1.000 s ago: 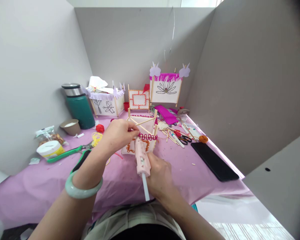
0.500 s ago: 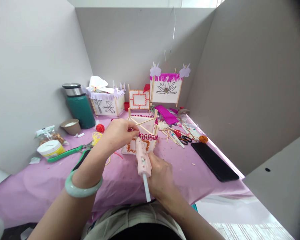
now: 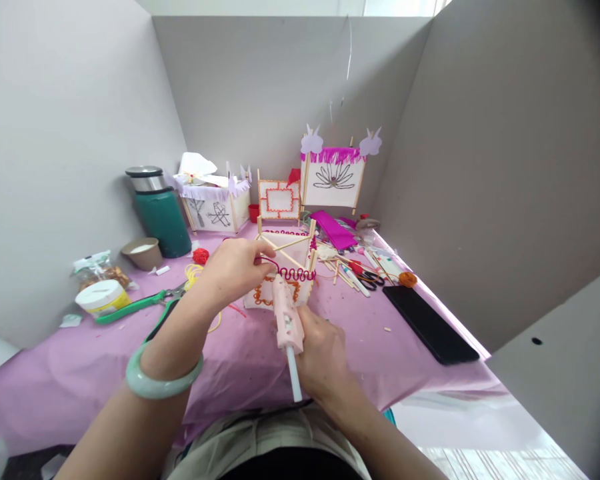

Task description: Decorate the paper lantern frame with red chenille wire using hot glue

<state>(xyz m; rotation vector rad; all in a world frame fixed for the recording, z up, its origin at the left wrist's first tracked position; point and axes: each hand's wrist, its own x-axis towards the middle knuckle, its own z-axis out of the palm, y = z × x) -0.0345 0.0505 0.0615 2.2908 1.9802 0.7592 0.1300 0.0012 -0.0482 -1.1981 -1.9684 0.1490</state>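
While the pale pink hot-glue gun is held with its nozzle pointed away from the body and slightly leftward, its long axis is slanted gently, and a white glue stick is seen protruding from its rear. Its tip is placed near the upper front edge of a paper-panelled box, set upright on the pink tablecloth. The box is framed in wooden sticks, its rim trimmed with wavy magenta cord, its front with orange cord. The gun's grip is wrapped by the right hand; the magenta cord is pinched between the left hand's nearly closed fingertips.
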